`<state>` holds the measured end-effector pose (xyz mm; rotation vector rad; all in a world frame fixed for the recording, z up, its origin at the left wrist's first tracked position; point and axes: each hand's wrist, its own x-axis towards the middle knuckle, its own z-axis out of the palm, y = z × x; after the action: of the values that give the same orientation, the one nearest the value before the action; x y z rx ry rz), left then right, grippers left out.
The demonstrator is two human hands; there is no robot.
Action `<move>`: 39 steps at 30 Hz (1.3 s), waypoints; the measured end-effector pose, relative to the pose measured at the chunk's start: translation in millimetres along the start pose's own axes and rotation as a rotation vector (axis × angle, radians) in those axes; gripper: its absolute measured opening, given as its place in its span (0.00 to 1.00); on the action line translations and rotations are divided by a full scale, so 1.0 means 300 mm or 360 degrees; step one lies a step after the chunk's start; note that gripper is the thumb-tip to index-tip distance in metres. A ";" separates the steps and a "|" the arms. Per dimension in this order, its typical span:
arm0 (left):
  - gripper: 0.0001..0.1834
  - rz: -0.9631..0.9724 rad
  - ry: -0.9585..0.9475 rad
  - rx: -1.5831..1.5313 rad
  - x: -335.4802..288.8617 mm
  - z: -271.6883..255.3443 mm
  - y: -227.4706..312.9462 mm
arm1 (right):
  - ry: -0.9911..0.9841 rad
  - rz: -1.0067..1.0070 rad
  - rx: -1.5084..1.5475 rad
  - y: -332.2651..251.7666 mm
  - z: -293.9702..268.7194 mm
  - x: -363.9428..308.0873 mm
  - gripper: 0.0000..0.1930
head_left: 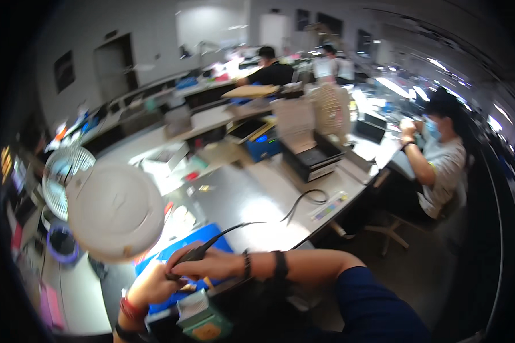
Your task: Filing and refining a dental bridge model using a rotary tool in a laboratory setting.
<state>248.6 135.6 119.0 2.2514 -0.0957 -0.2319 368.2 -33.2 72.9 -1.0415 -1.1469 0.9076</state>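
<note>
My right hand [207, 265] is closed around a dark, pen-like handheld tool [197, 252] with a black cord [234, 227] running from its back end. Right against it, my left hand [153, 281] has its fingers curled in near the tool's front end. Whatever sits between those fingers is hidden and blurred. Both hands are over a blue mat [212, 233] at the table's near edge. A green box with a pale top [203, 317] is close below my hands.
A large round lamp head [115, 210] hangs left of my hands. Behind it stand a fan [63, 171] and a purple-rimmed bin [63, 243]. An open black box [312, 157] lies on the grey table [229, 197]. A masked person [440, 166] sits at the right; others work farther back.
</note>
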 end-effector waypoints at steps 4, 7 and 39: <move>0.23 0.0350 -0.0243 -0.0181 0.025 -0.054 0.018 | 0.0045 0.0197 0.0018 -0.119 0.013 -0.025 0.16; 0.22 -0.0456 -0.0284 -0.0050 0.031 -0.116 0.060 | 0.0307 0.0292 -0.0237 -0.064 -0.056 -0.007 0.14; 0.17 0.1036 0.1164 0.0010 -0.114 -0.128 -0.028 | 0.0626 -0.0577 -0.2321 -0.031 -0.064 0.085 0.06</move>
<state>222.5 175.1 140.9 2.0512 -0.4181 0.9224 392.3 -15.1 86.9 -1.9173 -1.5396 -0.6086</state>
